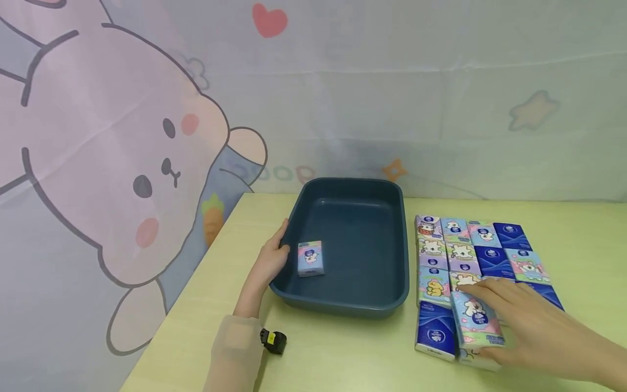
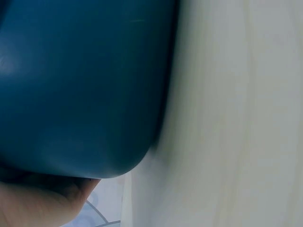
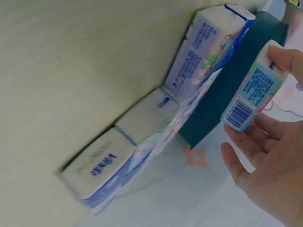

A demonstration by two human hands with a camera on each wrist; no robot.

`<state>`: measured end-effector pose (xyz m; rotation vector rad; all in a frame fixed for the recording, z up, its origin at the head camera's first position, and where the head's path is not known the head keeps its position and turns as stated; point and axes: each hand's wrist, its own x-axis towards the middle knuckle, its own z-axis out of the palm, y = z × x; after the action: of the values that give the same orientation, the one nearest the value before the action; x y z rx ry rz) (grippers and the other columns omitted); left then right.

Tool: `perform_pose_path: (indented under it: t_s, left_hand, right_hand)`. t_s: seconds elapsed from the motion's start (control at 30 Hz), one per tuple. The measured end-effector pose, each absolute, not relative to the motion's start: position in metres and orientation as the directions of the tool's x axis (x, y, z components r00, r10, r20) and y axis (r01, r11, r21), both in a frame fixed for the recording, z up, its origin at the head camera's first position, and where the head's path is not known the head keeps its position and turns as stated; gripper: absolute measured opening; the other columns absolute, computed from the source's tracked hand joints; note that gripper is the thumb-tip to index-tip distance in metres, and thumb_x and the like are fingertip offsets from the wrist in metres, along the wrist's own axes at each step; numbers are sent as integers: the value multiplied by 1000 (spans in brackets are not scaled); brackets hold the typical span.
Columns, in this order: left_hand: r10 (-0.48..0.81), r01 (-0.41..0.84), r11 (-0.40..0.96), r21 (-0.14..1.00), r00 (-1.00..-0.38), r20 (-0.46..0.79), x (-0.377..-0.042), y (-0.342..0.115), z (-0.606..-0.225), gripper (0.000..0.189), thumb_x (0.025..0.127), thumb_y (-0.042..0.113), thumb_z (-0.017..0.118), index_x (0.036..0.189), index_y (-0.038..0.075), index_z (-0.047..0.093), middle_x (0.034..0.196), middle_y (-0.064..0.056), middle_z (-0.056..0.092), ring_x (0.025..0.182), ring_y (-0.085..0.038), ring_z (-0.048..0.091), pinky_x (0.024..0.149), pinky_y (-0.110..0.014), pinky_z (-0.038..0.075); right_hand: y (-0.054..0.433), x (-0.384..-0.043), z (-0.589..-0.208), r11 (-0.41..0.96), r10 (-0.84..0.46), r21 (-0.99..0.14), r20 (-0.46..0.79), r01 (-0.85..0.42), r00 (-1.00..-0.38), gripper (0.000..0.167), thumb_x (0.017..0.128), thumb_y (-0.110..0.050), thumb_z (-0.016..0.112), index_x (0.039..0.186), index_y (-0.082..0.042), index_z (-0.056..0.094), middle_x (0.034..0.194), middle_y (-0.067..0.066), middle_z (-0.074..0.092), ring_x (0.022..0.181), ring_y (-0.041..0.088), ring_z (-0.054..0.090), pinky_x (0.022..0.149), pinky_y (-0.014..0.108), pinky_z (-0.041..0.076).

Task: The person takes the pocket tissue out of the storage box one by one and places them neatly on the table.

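Note:
My right hand (image 1: 529,326) pinches a pocket tissue pack (image 1: 476,321) with a cartoon print, thumb at one end and fingers at the other. It is held just above the near side of a block of tissue packs (image 1: 461,251). The right wrist view shows the barcode on the side of the held tissue pack (image 3: 253,94). At the left wall of a dark blue plastic bin (image 1: 352,245), my left hand (image 1: 271,258) grips the rim; its fingers are partly hidden. One tissue pack (image 1: 311,259) lies inside the bin, near its left wall.
The packs lie in close rows on the pale yellow-green table (image 1: 338,354), right of the bin. A small black object with a yellow label (image 1: 274,341) is at my left sleeve. A printed cloth (image 1: 367,109) hangs behind the table.

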<state>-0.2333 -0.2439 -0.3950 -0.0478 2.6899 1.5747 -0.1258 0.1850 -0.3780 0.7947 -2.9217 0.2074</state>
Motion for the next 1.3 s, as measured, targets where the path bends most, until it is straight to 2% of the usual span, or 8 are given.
perform_pose_path:
  t_s: [0.23, 0.47, 0.8, 1.03, 1.3]
  left_hand:
    - [-20, -47, 496, 867, -999, -43, -233, -244, -393, 63, 96, 9, 35, 155, 23, 18, 162, -4, 17, 150, -27, 14, 121, -51, 17]
    - [-14, -39, 511, 859, -999, -37, -235, -244, -394, 63, 96, 9, 35, 155, 21, 16, 162, -4, 17, 150, -27, 15, 120, -52, 19]
    - [-20, -58, 496, 867, -998, -55, -232, -242, -392, 64, 96, 9, 35, 155, 23, 17, 162, -6, 18, 148, -29, 19, 115, -54, 29]
    - [-22, -68, 493, 867, -998, -66, -231, -243, -392, 64, 96, 9, 35, 155, 23, 16, 162, -5, 17, 149, -29, 17, 117, -54, 25]
    - [-22, -72, 489, 869, -997, -70, -232, -243, -393, 64, 96, 8, 35, 155, 24, 16, 163, -4, 16, 150, -27, 15, 119, -51, 22]
  right_hand:
    - [199, -120, -395, 922, -382, -68, 9, -381, -924, 99, 58, -72, 73, 139, -20, 48, 132, 7, 54, 121, 35, 50, 97, 62, 39]
    - [213, -117, -409, 945, -325, -61, -36, -322, -945, 100, 60, -72, 72, 141, -19, 46, 136, 10, 52, 123, 39, 48, 98, 65, 36]
    - [232, -114, -418, 943, -331, -30, 3, -331, -944, 97, 58, -68, 75, 136, -17, 50, 134, 12, 54, 123, 40, 46, 100, 58, 34]
    - [235, -115, -421, 950, -312, -6, -43, -312, -949, 98, 57, -60, 79, 137, -14, 49, 134, 12, 53, 124, 42, 43, 103, 61, 26]
    - [234, -112, -422, 936, -352, -20, -4, -352, -936, 91, 58, -56, 80, 134, -16, 52, 131, 7, 55, 123, 36, 47, 100, 55, 31]
